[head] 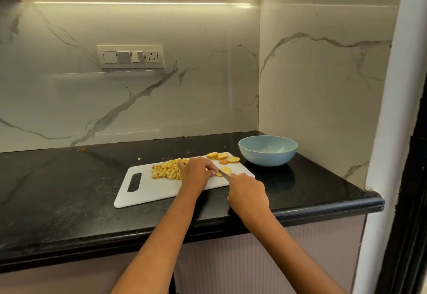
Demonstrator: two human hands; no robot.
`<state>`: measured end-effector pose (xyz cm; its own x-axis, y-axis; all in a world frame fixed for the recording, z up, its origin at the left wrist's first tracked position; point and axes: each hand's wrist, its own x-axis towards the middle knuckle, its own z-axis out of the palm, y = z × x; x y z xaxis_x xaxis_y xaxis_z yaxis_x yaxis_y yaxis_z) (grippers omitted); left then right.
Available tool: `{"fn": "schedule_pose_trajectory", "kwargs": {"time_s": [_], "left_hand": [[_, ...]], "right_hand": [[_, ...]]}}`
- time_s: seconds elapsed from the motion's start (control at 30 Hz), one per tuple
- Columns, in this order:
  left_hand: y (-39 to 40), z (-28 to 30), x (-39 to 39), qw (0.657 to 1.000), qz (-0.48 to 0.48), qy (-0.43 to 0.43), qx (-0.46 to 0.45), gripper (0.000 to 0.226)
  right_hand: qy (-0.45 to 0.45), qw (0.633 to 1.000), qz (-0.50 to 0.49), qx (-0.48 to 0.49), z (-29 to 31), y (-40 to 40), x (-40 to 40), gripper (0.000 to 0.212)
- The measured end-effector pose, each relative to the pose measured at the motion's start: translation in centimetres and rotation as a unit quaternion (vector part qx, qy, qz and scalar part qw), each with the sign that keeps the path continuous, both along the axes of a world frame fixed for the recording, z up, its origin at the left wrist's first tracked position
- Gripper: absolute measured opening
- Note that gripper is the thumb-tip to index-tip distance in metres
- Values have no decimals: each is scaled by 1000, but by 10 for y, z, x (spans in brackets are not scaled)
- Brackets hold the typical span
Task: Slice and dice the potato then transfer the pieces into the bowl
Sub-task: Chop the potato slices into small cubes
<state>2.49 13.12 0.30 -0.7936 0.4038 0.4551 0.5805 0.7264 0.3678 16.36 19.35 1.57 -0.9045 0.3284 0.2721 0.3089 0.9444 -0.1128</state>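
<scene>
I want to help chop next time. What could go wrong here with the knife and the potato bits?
The left hand holds a potato slice right beside the knife, so a slip might nick a finger. The round slices sit near the far edge of the cutting board and could slide onto the counter; one small piece already lies there. The bowl looks empty, so moving the diced pile could spill bits.
</scene>
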Motion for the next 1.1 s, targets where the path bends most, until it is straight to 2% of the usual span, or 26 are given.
{"fn": "schedule_pose_trajectory", "kwargs": {"time_s": [0.3, 0.53, 0.8, 0.93, 1.1], "left_hand": [[-1, 2, 1, 999, 5, 24, -41, 9], [-1, 2, 1, 999, 8, 23, -30, 11], [3, -1, -1, 999, -22, 27, -7, 9], [9, -1, -4, 999, -32, 35, -12, 9], [11, 0, -11, 998, -56, -2, -38, 25]], "right_hand": [[-9, 1000, 6, 14, 7, -5, -9, 25], [2, 998, 12, 55, -2, -8, 6, 26], [45, 999, -26, -5, -8, 6, 6, 30], [45, 997, -57, -3, -7, 21, 6, 27], [18, 999, -43, 27, -3, 29, 3, 26]]}}
